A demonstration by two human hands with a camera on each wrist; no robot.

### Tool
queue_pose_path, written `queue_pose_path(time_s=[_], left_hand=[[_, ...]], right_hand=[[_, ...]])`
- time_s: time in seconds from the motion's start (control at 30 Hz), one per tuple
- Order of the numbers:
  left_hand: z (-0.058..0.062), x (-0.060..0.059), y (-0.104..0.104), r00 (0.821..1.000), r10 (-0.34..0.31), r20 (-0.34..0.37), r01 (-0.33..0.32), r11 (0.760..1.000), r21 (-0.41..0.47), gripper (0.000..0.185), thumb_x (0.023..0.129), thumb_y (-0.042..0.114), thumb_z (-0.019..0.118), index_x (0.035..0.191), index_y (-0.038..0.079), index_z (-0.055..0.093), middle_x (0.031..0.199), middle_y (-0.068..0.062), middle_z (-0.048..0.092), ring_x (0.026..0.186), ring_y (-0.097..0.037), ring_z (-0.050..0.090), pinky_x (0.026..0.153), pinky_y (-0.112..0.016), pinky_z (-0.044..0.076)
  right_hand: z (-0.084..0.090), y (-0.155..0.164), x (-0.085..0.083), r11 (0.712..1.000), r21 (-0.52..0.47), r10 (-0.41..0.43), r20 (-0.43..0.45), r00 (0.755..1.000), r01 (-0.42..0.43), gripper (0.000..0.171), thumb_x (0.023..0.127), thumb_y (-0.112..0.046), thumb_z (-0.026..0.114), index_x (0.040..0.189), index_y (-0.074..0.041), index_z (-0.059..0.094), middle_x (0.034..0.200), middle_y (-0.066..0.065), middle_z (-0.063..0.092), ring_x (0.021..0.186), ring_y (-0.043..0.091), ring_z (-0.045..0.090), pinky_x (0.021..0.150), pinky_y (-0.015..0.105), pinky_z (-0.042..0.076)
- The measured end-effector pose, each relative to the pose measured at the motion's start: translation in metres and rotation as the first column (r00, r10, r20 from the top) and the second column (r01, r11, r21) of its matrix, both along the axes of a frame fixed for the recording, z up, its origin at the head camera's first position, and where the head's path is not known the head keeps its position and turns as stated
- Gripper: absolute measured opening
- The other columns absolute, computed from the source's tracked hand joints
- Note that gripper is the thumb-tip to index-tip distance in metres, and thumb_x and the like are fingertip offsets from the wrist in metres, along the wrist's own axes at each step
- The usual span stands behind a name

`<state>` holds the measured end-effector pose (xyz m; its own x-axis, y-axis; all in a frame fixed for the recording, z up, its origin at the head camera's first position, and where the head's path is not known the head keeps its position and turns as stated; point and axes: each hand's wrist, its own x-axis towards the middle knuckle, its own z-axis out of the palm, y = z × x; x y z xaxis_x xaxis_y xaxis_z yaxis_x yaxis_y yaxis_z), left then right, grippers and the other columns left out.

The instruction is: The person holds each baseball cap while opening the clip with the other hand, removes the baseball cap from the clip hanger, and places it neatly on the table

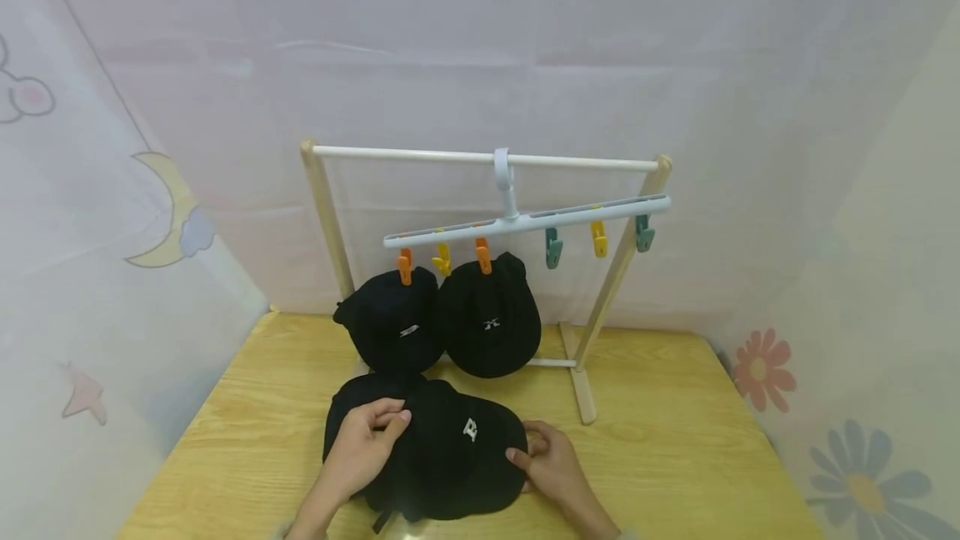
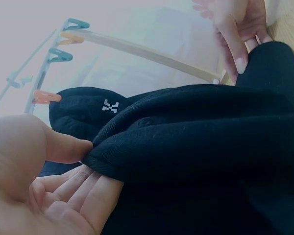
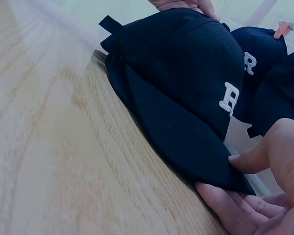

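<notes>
**Black cap held at both edges on the table**

The wooden table (image 1: 660, 457) carries a wooden drying rack (image 1: 326, 215) at its rear. A white rail (image 1: 420, 156) spans the rack's top. A pale clip hanger (image 1: 525, 221) hangs from this rail and tilts down toward the left. Coloured pegs hang below the hanger. Two hung black caps (image 1: 442, 319) hang side by side from the orange pegs (image 1: 405, 266) at the hanger's left end.

A third black cap (image 1: 442, 457) lies on the table in front of the rack, near the front edge, white letter facing up.

The left hand (image 1: 363, 448) pinches the left edge of this cap, thumb on top and fingers (image 2: 83, 188) underneath. The right hand (image 1: 551, 469) pinches the brim (image 3: 186, 147) at the right edge, thumb above and fingers below.
</notes>
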<state>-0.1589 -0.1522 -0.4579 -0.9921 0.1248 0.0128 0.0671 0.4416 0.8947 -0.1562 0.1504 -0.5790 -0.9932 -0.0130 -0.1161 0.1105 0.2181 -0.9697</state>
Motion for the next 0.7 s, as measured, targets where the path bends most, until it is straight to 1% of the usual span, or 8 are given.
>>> queue_pose_path(time_s=[0.13,0.27,0.37,0.47,0.57,0.7], left_hand=[[0.0,-0.001,-0.001,1.0,0.003,-0.014,-0.003,1.0,-0.024,0.031,0.102,0.019,0.074,0.124,-0.001,0.075,0.11,-0.012,0.081,0.095,-0.017,0.077,0.079,-0.027,0.062],[0.002,0.0,-0.001,0.999,0.003,-0.033,-0.004,0.999,-0.052,0.029,0.101,0.019,0.076,0.122,0.0,0.076,0.108,-0.012,0.082,0.093,-0.018,0.078,0.077,-0.028,0.063],[0.004,0.001,0.0,0.999,0.01,-0.044,-0.013,0.997,-0.076,0.025,0.099,0.018,0.077,0.118,0.001,0.078,0.104,-0.011,0.082,0.088,-0.017,0.079,0.075,-0.029,0.063],[0.006,0.002,0.002,0.997,0.021,-0.069,-0.028,0.995,-0.099,0.021,0.098,0.016,0.079,0.114,0.002,0.078,0.1,-0.009,0.082,0.084,-0.016,0.079,0.073,-0.028,0.064],[0.007,0.001,0.003,0.994,0.032,-0.101,-0.043,0.992,-0.117,0.018,0.097,0.013,0.079,0.111,0.002,0.079,0.096,-0.006,0.082,0.083,-0.014,0.078,0.072,-0.026,0.063],[0.008,-0.001,0.003,0.99,0.036,-0.139,-0.056,0.988,-0.143,0.012,0.096,0.01,0.08,0.107,0.006,0.079,0.092,0.001,0.08,0.081,-0.009,0.076,0.071,-0.021,0.06]], right_hand=[[0.001,0.001,-0.001,0.999,0.038,0.006,-0.007,1.0,-0.006,0.058,0.087,-0.01,0.086,0.136,0.008,0.061,0.066,0.002,0.063,0.049,0.015,0.064,0.048,0.027,0.053],[0.002,0.004,-0.003,0.994,0.108,0.011,-0.029,1.0,-0.008,0.053,0.086,-0.012,0.087,0.13,0.006,0.065,0.064,0.0,0.061,0.053,0.014,0.061,0.056,0.026,0.051],[0.004,0.006,-0.003,0.986,0.165,0.026,-0.048,0.999,-0.018,0.051,0.086,-0.014,0.087,0.128,0.005,0.066,0.065,0.0,0.06,0.058,0.014,0.059,0.062,0.025,0.049],[0.006,0.007,-0.002,0.978,0.202,0.053,-0.056,0.997,-0.04,0.052,0.087,-0.017,0.086,0.129,0.007,0.064,0.068,0.001,0.06,0.056,0.014,0.059,0.06,0.026,0.049],[0.009,0.009,-0.001,0.962,0.264,0.087,-0.076,0.993,-0.064,0.055,0.089,-0.021,0.085,0.13,0.008,0.063,0.07,0.0,0.06,0.056,0.011,0.058,0.06,0.025,0.049],[0.015,0.013,0.001,0.941,0.323,0.137,-0.094,0.986,-0.1,0.058,0.092,-0.026,0.084,0.131,0.011,0.062,0.071,-0.002,0.064,0.057,0.009,0.059,0.061,0.025,0.05]])
